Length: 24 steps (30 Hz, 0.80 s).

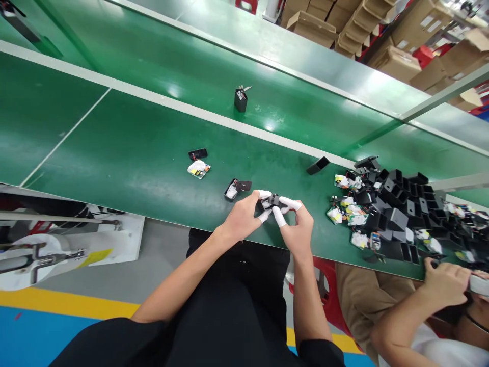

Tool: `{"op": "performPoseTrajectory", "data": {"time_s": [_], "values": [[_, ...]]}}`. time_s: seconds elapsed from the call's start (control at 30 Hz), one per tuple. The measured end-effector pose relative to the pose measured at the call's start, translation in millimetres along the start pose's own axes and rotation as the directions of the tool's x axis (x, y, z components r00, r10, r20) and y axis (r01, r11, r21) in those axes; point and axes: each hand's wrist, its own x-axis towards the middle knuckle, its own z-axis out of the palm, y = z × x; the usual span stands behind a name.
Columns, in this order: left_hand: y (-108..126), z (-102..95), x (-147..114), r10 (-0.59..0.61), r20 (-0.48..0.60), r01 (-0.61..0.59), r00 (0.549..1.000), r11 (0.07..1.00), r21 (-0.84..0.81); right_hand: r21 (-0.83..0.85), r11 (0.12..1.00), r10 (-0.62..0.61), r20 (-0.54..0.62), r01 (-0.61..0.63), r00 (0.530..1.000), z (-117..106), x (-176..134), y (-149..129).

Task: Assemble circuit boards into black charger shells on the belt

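White finger covers sit on the thumb and fingertips of both my hands. At the front edge of the bench, my left hand (243,214) and my right hand (298,223) grip a small black plastic casing (273,199) between them. Something pale shows inside it, partly hidden by my fingers. Just left of my hands lies an opened black casing (231,189) with white contents, its dark cover (244,185) beside it. Farther left, a circuit board with a white wrapped part (198,168) lies by a black cover (197,153).
A black box holding tools (240,100) stands beyond the bench's pale strip. One black casing (318,165) lies right of centre. A heap of black casings and boards (397,209) covers the right side. A co-worker's hand (446,283) is at the right edge.
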Motion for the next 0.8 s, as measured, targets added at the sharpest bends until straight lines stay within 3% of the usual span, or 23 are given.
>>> {"op": "performPoseTrajectory", "data": {"time_s": [0.27, 0.47, 0.57, 0.67, 0.73, 0.8], "values": [[-1.2, 1.0, -3.3, 0.041, -0.023, -0.039, 0.999, 0.997, 0.071, -0.032, 0.998, -0.053, -0.224, 0.047, 0.973, 27.1, -25.3, -12.8], [2.6, -2.9, 2.9, -0.035, -0.007, 0.034, 0.999, 0.995, -0.095, 0.070, 0.995, 0.077, -0.146, -0.067, 0.986, 14.3, -9.2, 12.4], [3.5, -2.7, 4.7, -0.013, 0.030, 0.015, 0.999, 0.997, -0.074, 0.091, 0.996, 0.016, 0.002, -0.016, 1.000, -1.7, 2.5, 32.3], [-2.5, 1.5, 6.8, -0.008, 0.097, 0.012, 0.995, 0.999, -0.041, -0.029, 0.994, -0.105, 0.102, 0.108, 0.989, -14.1, 9.9, 58.5], [-9.6, 4.5, 8.7, -0.033, 0.144, 0.034, 0.989, 0.999, -0.007, -0.096, 0.978, -0.176, 0.113, 0.188, 0.978, -16.6, 11.7, 76.5], [-15.1, 6.7, 9.5, -0.053, 0.157, 0.051, 0.986, 0.999, 0.014, -0.213, 0.959, -0.183, 0.026, 0.185, 0.983, -14.9, 9.4, 88.4]]}}
